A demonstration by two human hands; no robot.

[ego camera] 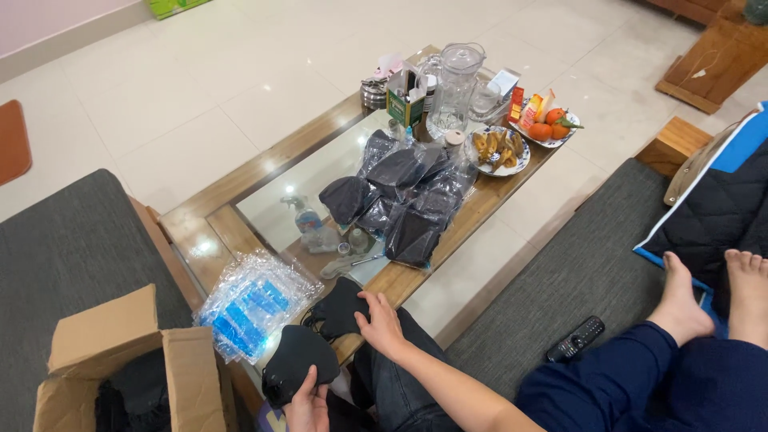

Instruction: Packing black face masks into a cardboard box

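On the glass-topped counter [240,216], bagged masks pile beyond both grips. The left hand [308,408] pinches a black mask [298,360]; the right hand [382,324] lies open-fingered on another black mask [340,308]. Best kept flat, edges aligned.

The bottom edge of the frame is cutting off the left hand [308,410] at the wrist, while its fingers are hiding the lower rim of a black face mask [298,362]. The right hand [379,323] is covering part of a second black mask [340,308] at the edge of the counter [210,224]. A cardboard box [128,376] is running out of frame at lower left, its dark contents too shadowed to identify. Small items behind the glass pitcher [459,80] are too tiny to tell apart. Another person's bare feet [712,292] are being cropped at the right edge.
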